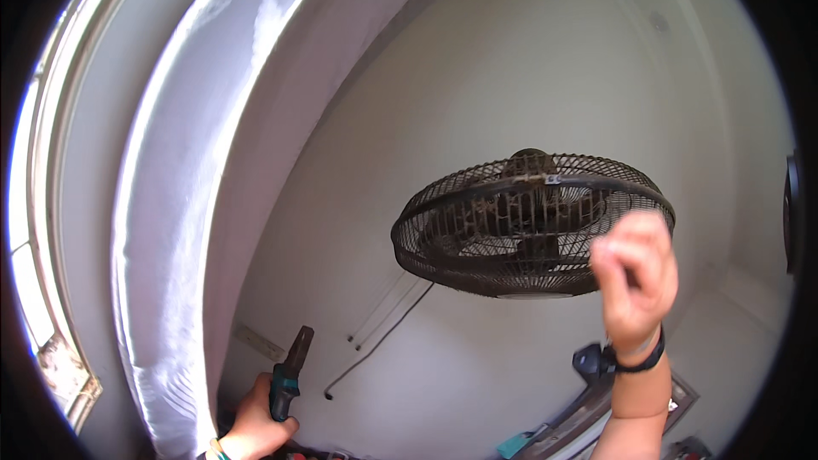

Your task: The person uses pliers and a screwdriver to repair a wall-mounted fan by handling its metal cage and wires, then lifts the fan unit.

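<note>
My left hand (258, 426), low on the left, is closed around a pair of pliers (285, 392) with teal and black handles. Its dark jaws point upward and look closed together. A dark, dusty wall fan (503, 230) with a round wire cage sits high on the wall, right of centre. In front of the cage's right lower edge I hold up my right hand (639, 277), fingers curled in toward the thumb. Whatever may be between those fingertips is too small to make out, and I cannot tell whether they touch the cage. A black band (645, 356) circles that wrist.
Long pale curtains (183, 230) hang on the left beside a bright window (30, 290). A dark cable (379, 341) and thin cords run down the wall below the fan. A pale wall plate (258, 342) is near the pliers. At the lower right stands a framed object (571, 439).
</note>
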Motion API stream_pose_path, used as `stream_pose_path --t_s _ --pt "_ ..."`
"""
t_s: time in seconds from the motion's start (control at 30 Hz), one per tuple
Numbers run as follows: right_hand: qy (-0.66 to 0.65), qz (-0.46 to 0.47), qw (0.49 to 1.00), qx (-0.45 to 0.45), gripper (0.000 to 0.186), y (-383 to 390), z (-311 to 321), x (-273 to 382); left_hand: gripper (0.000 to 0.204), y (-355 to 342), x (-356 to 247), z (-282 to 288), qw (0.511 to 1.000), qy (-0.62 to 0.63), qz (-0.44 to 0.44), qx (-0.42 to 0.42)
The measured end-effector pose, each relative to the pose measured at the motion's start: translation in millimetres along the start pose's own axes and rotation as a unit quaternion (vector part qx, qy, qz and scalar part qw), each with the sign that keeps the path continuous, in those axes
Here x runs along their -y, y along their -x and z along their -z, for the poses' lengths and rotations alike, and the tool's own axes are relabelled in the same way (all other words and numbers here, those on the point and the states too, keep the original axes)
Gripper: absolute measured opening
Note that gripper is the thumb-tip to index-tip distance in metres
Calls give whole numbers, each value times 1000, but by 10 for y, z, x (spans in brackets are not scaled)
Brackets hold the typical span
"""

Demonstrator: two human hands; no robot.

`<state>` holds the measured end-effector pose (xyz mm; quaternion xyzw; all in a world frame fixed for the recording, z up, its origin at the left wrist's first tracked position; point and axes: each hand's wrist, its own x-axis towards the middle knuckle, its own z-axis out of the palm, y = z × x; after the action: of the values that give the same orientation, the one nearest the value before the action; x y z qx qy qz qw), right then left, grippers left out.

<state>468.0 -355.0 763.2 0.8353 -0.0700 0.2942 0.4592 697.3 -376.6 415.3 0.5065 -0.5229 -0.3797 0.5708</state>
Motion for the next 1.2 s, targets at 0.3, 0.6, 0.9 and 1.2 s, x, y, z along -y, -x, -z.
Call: stream_pose_path --t_s 0.3,0.6,0.9,1.2 --pt "-193 -205 959 43 17 1083 -139 344 63 286 -434 236 994 -105 35 -19" --pt "-260 -417 871 3 11 2019 -494 807 59 520 -746 170 988 -147 43 -22" --pt "-308 -535 786 26 9 2704 -548 1180 45 614 -1012 -5 986 -57 155 10" --pt "-277 -691 665 63 17 3272 -662 1487 33 320 -433 -255 995 39 92 -24"
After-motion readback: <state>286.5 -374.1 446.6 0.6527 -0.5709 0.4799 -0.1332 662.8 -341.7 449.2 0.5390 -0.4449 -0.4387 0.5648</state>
